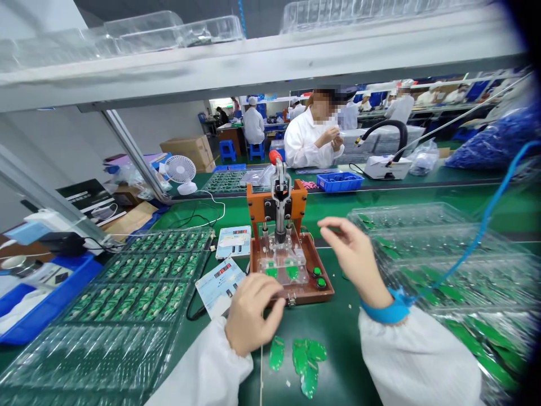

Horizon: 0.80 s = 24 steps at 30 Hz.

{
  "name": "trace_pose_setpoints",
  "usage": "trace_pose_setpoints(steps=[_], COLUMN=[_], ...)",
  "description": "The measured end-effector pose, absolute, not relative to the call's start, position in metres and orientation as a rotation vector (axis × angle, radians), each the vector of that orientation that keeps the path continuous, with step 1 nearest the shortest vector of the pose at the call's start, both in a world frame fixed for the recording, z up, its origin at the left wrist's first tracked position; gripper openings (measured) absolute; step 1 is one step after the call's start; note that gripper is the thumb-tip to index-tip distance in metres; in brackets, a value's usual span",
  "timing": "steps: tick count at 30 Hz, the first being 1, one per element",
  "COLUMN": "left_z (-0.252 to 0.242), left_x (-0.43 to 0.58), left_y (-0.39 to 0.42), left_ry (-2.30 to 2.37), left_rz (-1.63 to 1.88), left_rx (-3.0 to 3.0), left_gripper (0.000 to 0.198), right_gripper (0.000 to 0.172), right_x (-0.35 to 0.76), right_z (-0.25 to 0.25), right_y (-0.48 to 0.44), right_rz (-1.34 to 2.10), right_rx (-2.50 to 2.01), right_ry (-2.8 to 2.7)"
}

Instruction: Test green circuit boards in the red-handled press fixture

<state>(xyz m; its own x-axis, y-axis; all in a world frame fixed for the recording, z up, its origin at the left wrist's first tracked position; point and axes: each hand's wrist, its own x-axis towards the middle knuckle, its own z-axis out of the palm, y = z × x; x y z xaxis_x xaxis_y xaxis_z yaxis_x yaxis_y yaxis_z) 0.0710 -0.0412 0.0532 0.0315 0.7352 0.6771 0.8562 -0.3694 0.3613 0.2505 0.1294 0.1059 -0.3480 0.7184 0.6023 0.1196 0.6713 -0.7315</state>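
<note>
While left hand point(255, 314) and right hand point(357, 256) have fingers parted, two meters point(217, 286) point(232, 243) sit by one press point(279, 225).

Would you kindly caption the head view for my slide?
Left hand before, right hand beside a toggle-clamp fixture.

Clear plastic trays point(147, 32), laid on a white overhead shelf point(253, 63). White fan point(181, 170), stood before a cardboard box point(196, 153). Blue stools point(227, 150), placed farther back. Blue basket point(343, 186), set near a seated co-worker point(302, 141), dressed in white.
</note>
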Motion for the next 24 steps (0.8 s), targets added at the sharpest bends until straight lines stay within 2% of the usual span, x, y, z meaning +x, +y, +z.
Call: trace_pose_setpoints(steps=[6, 9, 11, 14, 19, 24], left_z=[0.030, 0.024, 0.023, 0.024, 0.023, 0.024], left_x=[0.093, 0.090, 0.088, 0.089, 0.091, 0.092], left_y=[-0.040, -0.038, -0.037, -0.038, -0.038, -0.038], left_ry=[-1.390, -1.360, -1.368, -1.388, -1.400, -1.418], left_rz=[-1.006, -1.046, -1.069, -1.071, -1.078, -1.078], left_rx=[-2.579, -2.595, -2.589, -2.578, -2.565, -2.555], left_gripper=[0.038, 0.039, 0.037, 0.033, 0.030, 0.029], right_gripper=[0.027, 0.027, 0.033, 0.031, 0.029, 0.034], right_x=[0.199, 0.164, 0.148, 0.144, 0.185, 0.224], right_z=[0.199, 0.229, 0.244, 0.264, 0.267, 0.224], right_y=[0.172, 0.200, 0.211, 0.201, 0.121, 0.063], right_rz=[0.529, 0.805, 0.971, 1.018, 0.718, 0.437], right_rx=[-0.467, -0.511, -0.512, -0.391, -0.156, -0.184], right_ry=[-1.780, -1.851, -1.904, -1.923, -1.847, -1.903])
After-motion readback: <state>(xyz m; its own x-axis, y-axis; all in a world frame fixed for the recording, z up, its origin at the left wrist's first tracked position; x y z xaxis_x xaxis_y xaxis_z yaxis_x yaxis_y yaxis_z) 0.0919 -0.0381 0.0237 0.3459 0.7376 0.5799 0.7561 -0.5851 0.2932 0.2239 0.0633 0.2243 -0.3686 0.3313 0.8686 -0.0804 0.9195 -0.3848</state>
